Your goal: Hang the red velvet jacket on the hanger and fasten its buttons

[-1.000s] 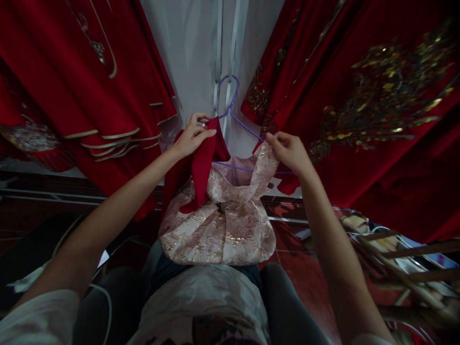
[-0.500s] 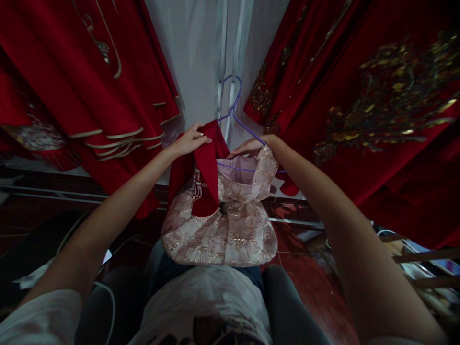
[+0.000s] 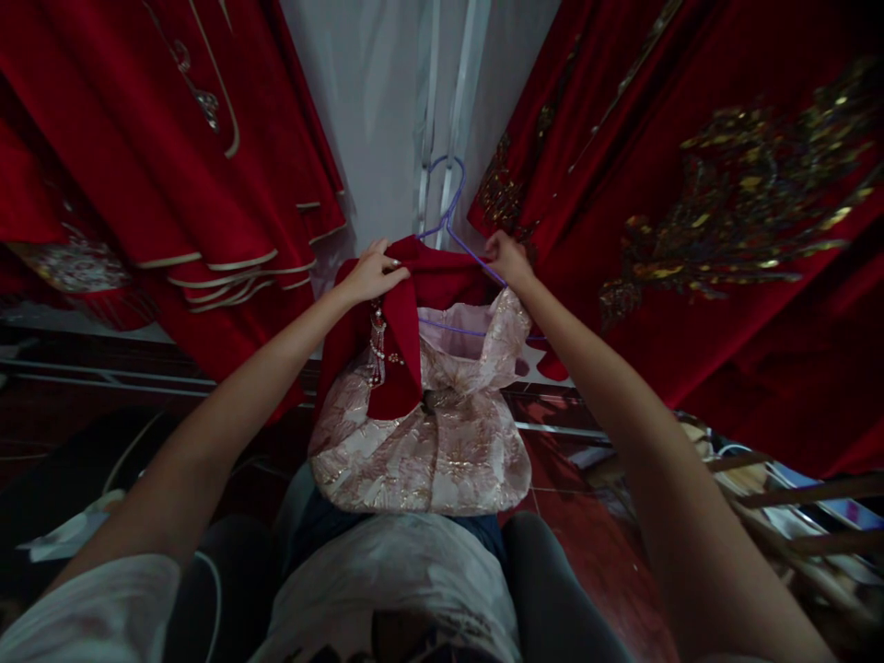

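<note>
Fingers, left hand: bent round the upper edge of a red garment, thumb on the front, cloth pinched. Right hand: fingers curled in at the right shoulder of a purple hanger, by the far end of the red cloth. Can't tell if they pinch cloth, wire or both.

Red garment spans the gap between hands, running behind the hanger on the right. Its left part drapes down in front, over the brocade. Beaded tassel trim hangs on that front part.

Pink-gold brocade garment sits on the same hanger under the red one; right strap over the hanger's right shoulder, pale lining visible at the neck. Lower part bunches out near the wearer's white shirt.

Hanger hook is at the metal bars, pale wall behind. Red garments with light edging hang left; red ones with gold sequins hang right. Wooden slats lower right, red tile floor below.
</note>
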Tool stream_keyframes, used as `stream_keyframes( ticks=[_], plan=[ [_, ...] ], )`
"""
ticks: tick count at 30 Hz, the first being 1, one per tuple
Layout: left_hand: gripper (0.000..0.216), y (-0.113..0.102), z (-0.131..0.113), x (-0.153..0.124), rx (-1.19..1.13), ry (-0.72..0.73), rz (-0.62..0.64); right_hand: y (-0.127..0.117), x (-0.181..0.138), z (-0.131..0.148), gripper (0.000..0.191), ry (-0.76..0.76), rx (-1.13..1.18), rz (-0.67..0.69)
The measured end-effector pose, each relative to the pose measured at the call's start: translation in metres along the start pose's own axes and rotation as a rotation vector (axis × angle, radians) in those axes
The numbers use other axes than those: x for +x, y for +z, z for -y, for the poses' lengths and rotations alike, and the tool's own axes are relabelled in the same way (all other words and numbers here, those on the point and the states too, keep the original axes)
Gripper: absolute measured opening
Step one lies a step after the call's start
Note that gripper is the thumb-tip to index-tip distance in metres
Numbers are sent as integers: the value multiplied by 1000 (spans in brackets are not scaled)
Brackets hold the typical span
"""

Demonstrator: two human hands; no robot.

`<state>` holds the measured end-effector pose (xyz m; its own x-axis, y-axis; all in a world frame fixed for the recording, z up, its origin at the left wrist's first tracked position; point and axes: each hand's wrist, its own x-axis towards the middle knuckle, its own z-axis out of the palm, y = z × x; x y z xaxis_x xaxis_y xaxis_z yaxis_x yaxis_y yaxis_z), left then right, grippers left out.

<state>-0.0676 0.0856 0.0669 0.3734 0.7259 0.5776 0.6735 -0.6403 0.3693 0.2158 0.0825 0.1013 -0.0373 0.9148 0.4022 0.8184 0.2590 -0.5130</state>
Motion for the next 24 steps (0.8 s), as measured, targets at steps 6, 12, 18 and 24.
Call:
stream_keyframes(
  ticks=[6, 12, 18, 24],
  plan=[
    [26, 5, -6, -1, 61, 17, -22, -56, -33, -41, 29, 57, -95, -182],
    [26, 7, -15, -8, 179, 6, -17, -104, -73, -67, 28, 47, -164, -251],
    [29, 6, -32, -17, 229, -29, -3, -106, -123, -40, 33, -128, -118, -45],
    [29, 8, -46, -28, 256, -55, 7, -46, -119, -5, 27, -195, 82, 32]
  ],
)
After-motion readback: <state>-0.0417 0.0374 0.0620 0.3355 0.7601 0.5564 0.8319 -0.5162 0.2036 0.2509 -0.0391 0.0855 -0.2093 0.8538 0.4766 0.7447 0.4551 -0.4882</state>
